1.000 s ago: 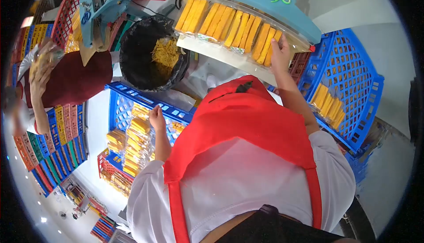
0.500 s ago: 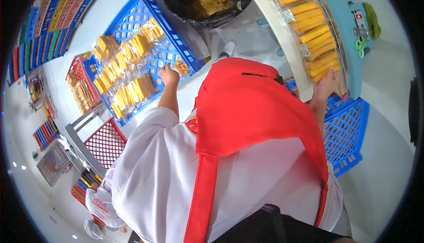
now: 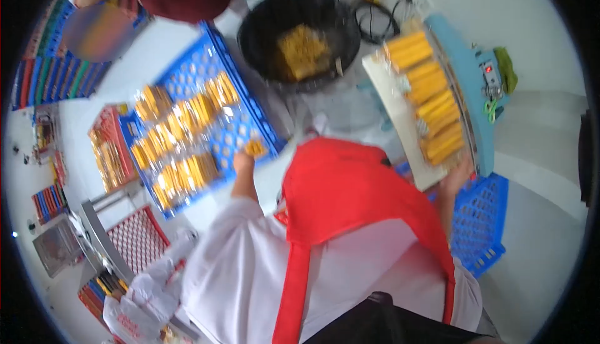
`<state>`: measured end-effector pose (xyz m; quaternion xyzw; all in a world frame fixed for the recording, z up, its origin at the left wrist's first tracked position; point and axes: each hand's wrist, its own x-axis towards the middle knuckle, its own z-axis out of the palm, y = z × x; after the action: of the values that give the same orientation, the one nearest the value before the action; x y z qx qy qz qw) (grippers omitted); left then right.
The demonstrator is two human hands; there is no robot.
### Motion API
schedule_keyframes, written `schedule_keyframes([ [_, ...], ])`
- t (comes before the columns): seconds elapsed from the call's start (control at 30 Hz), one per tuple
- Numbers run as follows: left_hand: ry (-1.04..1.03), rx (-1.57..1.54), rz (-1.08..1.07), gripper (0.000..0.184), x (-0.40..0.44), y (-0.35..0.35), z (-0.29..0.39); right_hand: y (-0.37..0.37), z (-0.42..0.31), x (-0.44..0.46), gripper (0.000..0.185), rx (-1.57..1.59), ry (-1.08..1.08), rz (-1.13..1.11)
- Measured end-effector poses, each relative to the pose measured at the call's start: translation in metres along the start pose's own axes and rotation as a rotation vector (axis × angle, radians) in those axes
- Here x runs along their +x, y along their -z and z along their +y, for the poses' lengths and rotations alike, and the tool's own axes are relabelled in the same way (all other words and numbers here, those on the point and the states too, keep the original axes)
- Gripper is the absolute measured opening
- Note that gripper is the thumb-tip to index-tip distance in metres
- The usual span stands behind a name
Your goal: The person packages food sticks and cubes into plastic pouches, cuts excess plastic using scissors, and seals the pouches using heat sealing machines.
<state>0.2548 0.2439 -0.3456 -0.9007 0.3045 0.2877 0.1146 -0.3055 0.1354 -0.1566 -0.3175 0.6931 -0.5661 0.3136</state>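
bagged sticks [image 3: 439, 111] could slide if the right hand [image 3: 460, 174] slips. cannot tell whether its fingers or the left hand [image 3: 242, 161] grip.

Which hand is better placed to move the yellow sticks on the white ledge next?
Probably the right hand: it's at the near end of the yellow sticks, while the left hand is by the blue crate.

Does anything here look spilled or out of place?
Nothing looks spilled: yellow scraps lie inside the black bin. One small yellow clump sits apart from the packet rows in the blue crate, though blur hides detail.
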Motion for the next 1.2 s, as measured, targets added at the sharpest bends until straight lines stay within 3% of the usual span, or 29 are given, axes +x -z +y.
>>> schedule_keyframes([
  [0.03,0.035,-0.010,0.043,0.027,-0.020,0.036,0.012,0.001,-0.012,-0.001,0.027,0.235,-0.036,0.025],
  [0.07,0.037,-0.083,0.183,0.026,-0.001,0.032,-0.002,0.001,-0.019,0.004,0.030,0.206,0.010,0.164],
  [0.1,-0.063,0.085,0.151,0.028,0.015,0.045,-0.010,0.001,-0.025,0.006,0.033,0.171,0.037,0.313],
  [0.13,-0.085,0.060,0.208,0.031,0.019,0.065,-0.010,-0.006,-0.032,0.009,0.033,0.230,0.043,0.357],
  [0.2,-0.061,-0.231,0.425,0.033,-0.018,0.135,0.021,-0.014,-0.050,0.024,0.034,-0.023,0.216,0.301],
  [0.3,-0.433,-0.349,0.491,0.033,-0.011,0.198,0.039,-0.070,-0.102,0.023,0.030,0.105,0.178,-0.103],
  [0.33,-0.447,-0.688,0.409,0.032,-0.016,0.216,0.054,-0.094,-0.108,0.023,0.027,0.083,0.149,-0.169],
  [0.4,-0.605,-1.047,0.161,0.020,-0.071,0.264,0.104,-0.140,-0.101,0.022,0.026,0.194,0.207,-0.500],
  [0.47,-0.650,-1.316,-0.051,0.020,-0.072,0.286,0.138,-0.187,-0.098,0.018,0.025,0.212,0.188,-0.744],
  [0.5,-0.790,-1.371,-0.185,0.019,-0.088,0.301,0.159,-0.205,-0.099,0.014,0.030,0.222,0.126,-0.799],
  [0.57,-1.000,-1.418,-0.485,0.027,-0.112,0.327,0.196,-0.234,-0.097,0.013,0.043,0.234,-0.019,-0.845],
  [0.63,-1.043,-1.443,-0.628,0.031,-0.135,0.345,0.235,-0.241,-0.103,0.021,0.051,0.226,-0.100,-0.842],
  [0.7,-1.027,-1.384,-0.863,0.033,-0.167,0.364,0.267,-0.241,-0.110,0.030,0.066,0.709,-0.674,-1.236],
  [0.77,-1.042,-1.246,-0.986,0.035,-0.175,0.375,0.297,-0.227,-0.125,0.018,0.066,0.829,-0.661,-1.335],
  [0.8,-1.097,-1.203,-0.915,0.034,-0.185,0.379,0.311,-0.221,-0.135,0.013,0.066,0.972,-0.625,-1.433],
  [0.87,-1.201,-1.143,-0.959,0.038,-0.192,0.383,0.331,-0.213,-0.144,0.001,0.062,1.080,-0.632,-1.393],
  [0.93,-1.386,-1.332,-1.313,0.054,-0.212,0.386,0.345,-0.206,-0.150,0.001,0.056,1.188,-0.481,-1.247],
  [0.97,-1.412,-1.466,-1.253,0.068,-0.228,0.381,0.347,-0.202,-0.155,0.005,0.053,1.244,-0.421,-1.255],
  [1.0,-1.425,-1.451,-1.267,0.068,-0.233,0.367,0.351,-0.199,-0.160,0.007,0.053,1.247,-0.402,-1.246],
  [1.07,-1.897,-1.547,-1.049,0.071,-0.241,0.338,0.362,-0.195,-0.173,0.011,0.053,1.305,-0.293,-1.098],
  [1.1,-1.862,-1.379,-0.647,0.084,-0.259,0.325,0.362,-0.191,-0.180,0.010,0.053,1.310,-0.277,-1.089],
  [1.13,-1.837,-1.404,-0.556,0.093,-0.258,0.310,0.370,-0.187,-0.187,0.008,0.055,1.196,-0.176,-0.977],
  [1.2,-1.719,-1.582,-0.611,0.102,-0.278,0.300,0.373,-0.181,-0.188,0.004,0.056,1.077,-0.079,-0.872],
])
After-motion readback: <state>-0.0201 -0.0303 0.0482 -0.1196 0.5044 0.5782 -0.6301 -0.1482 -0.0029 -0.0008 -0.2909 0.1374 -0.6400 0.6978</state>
